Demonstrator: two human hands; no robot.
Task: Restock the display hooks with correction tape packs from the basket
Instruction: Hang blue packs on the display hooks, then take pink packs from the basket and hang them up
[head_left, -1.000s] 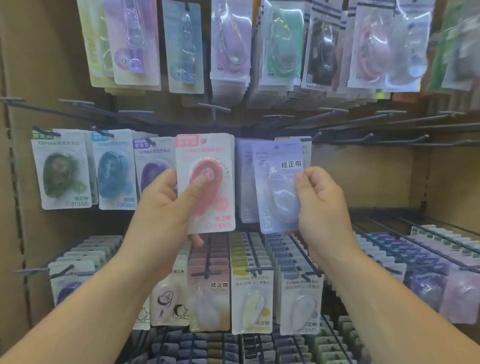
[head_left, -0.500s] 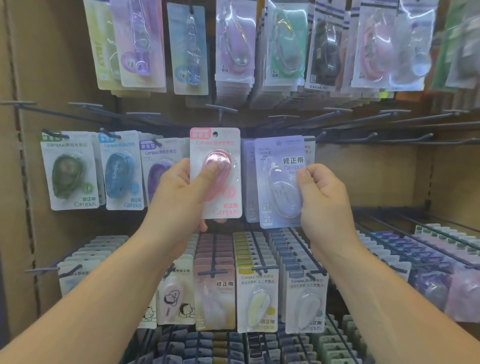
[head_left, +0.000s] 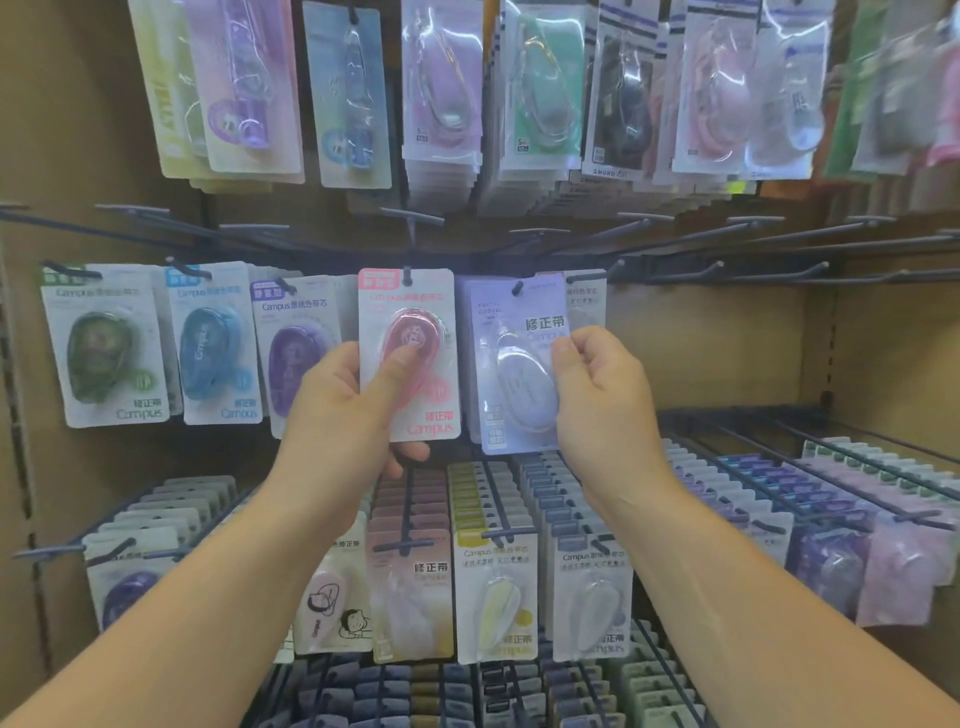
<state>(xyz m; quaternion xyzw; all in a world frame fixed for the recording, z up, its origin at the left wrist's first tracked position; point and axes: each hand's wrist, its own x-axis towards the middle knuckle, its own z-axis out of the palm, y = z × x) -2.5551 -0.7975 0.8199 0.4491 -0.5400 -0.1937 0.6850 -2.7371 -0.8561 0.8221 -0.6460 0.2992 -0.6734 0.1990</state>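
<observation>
Pink correction tape pack (head_left: 410, 374) is pinched in the left hand (head_left: 337, 415) grip, its hole just above on a hook (head_left: 407, 274) so it hangs. Right hand (head_left: 605, 400) grip pinches the lilac pack (head_left: 511, 364), hooked too.

"Campus", "修正带" on red pack (head_left: 434, 408); "修正带" on lavender pack (head_left: 514, 364); "Campus" on green pack (head_left: 104, 353), blue pack (head_left: 213, 353).

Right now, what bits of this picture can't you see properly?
Head view only.
Fingers of the left hand: mostly hidden behind the pink pack it holds.
Packs behind the lilac pack the right hand pinches: covered by it.
Top-row packs: cut off by the upper edge, blurred at right.
Small print on the lilac pack: too small.
</observation>
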